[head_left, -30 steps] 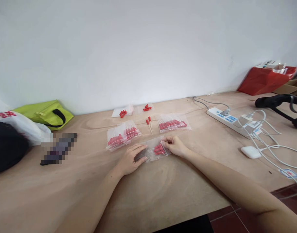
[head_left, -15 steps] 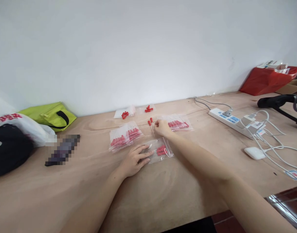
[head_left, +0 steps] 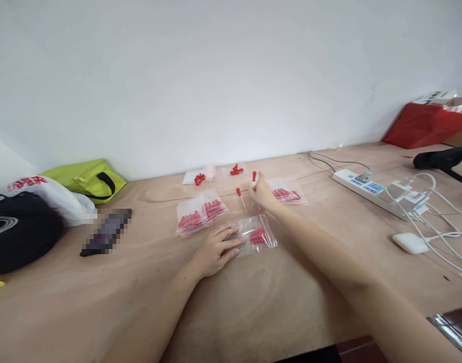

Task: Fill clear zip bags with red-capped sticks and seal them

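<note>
My left hand point(head_left: 217, 252) lies with its fingers spread on the edge of a clear zip bag point(head_left: 268, 241). Inside that bag are several droppers with red rubber bulbs point(head_left: 258, 235). My right hand point(head_left: 261, 192) is closed around a dropper point(head_left: 254, 176), whose red bulb pokes out above the fingers; its stem is mostly hidden by them. Just left of this hand, a single dropper point(head_left: 239, 192) lies on the table, its thin clear stem pointing toward the zip bag.
Filled bags of droppers point(head_left: 193, 214) lie on the left, more bags point(head_left: 287, 192) on the right. Loose red bulbs point(head_left: 236, 170) rest on bags at the back. A power strip point(head_left: 367, 189) with tangled cables stands right; a pixelated dark object point(head_left: 107, 232) and a green bag point(head_left: 87, 179) are left.
One of the two droppers lying side by side is now in my right hand, lifted slightly away to the right. My left hand stays on the bag; the view has shifted a little.
</note>
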Available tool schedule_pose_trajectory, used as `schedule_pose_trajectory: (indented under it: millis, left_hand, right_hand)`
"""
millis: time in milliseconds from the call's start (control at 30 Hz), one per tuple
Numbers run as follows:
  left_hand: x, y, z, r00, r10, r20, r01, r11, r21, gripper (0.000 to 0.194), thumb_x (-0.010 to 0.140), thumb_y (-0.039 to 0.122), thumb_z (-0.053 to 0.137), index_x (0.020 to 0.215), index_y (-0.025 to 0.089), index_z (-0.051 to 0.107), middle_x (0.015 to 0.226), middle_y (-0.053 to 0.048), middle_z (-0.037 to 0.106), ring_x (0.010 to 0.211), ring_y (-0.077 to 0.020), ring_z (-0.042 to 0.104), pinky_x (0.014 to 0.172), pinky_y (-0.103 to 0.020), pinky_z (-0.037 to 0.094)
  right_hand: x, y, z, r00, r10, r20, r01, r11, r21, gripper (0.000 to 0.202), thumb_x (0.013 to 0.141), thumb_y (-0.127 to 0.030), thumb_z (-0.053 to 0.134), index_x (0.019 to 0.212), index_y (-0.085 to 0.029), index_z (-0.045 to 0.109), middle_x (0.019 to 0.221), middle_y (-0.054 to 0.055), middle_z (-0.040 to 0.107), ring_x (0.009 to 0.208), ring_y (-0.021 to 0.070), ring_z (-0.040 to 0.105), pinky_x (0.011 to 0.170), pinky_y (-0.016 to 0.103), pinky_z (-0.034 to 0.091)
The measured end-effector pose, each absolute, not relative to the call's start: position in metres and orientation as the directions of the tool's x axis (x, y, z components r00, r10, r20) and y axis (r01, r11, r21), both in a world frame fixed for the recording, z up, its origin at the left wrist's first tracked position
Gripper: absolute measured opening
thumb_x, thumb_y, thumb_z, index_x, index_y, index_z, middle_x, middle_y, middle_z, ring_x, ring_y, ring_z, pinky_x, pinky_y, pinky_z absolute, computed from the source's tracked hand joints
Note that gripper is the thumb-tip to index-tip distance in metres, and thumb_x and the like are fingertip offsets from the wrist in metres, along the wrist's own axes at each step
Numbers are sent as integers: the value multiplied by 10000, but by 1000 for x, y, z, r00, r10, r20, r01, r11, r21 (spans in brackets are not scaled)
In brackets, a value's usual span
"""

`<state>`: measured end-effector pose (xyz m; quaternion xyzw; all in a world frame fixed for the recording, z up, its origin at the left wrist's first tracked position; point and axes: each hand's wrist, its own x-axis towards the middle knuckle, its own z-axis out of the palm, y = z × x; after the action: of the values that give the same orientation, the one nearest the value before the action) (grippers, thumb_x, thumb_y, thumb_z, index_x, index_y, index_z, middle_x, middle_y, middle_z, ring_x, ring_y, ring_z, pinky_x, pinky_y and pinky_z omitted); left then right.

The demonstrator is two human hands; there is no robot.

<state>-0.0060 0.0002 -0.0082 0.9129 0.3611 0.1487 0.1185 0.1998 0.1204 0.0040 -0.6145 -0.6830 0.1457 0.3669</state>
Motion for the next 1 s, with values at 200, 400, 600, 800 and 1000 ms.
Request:
schedule_pose_trajectory:
  millis: [200, 400, 600, 800, 1000]
  left_hand:
    - [-4, 0, -5, 674, 721, 161, 649, -682, 337, 311, 873, 319, 434, 1172, 361, 509, 1268, -5, 481, 1204, -221, 381, 987, -455, 338]
    - [-3, 1, -3, 670, 728, 148, 657, -674, 339, 312, 871, 304, 436, 1168, 360, 513, 1277, -4, 471, 1209, -219, 375, 988, -451, 336]
    - [-3, 0, -4, 667, 730, 148, 660, -671, 338, 318, 876, 319, 420, 1182, 343, 505, 1279, -3, 470, 1215, -219, 371, 998, -443, 326]
    - [-2, -3, 0, 621, 773, 130, 696, -620, 362, 496, 862, 354, 434, 1331, 257, 305, 1311, -43, 440, 1219, -218, 365, 1011, -415, 315]
    - [0, -4, 3, 613, 781, 117, 699, -606, 381, 504, 860, 359, 435, 1331, 251, 290, 1323, -51, 421, 1227, -217, 352, 1017, -409, 304]
  right_hand:
    - [256, 53, -26, 231, 923, 309, 139, 283, -949, 685, 719, -283, 441, 1308, -224, 96, 614, -105, 413, 393, 72, 442, 388, 189, 377]
    - [258, 31, -29, 260, 949, 177, 8, 181, -983, 692, 686, -323, 515, 1250, -219, 127, 608, -114, 433, 406, 69, 479, 363, 169, 385]
    - [241, 31, -26, 251, 957, 147, -67, 168, -983, 523, 700, -379, 543, 1080, -221, 220, 578, -96, 495, 463, 101, 540, 438, 212, 463]
    - [238, 28, -26, 274, 960, 63, -226, 128, -966, 408, 713, -381, 547, 930, -257, 224, 616, -81, 523, 505, 142, 588, 513, 301, 523]
    - [229, 18, -25, 215, 977, -5, -308, 63, -949, 313, 731, -385, 517, 881, -257, 274, 646, -69, 547, 573, 139, 612, 531, 292, 522]
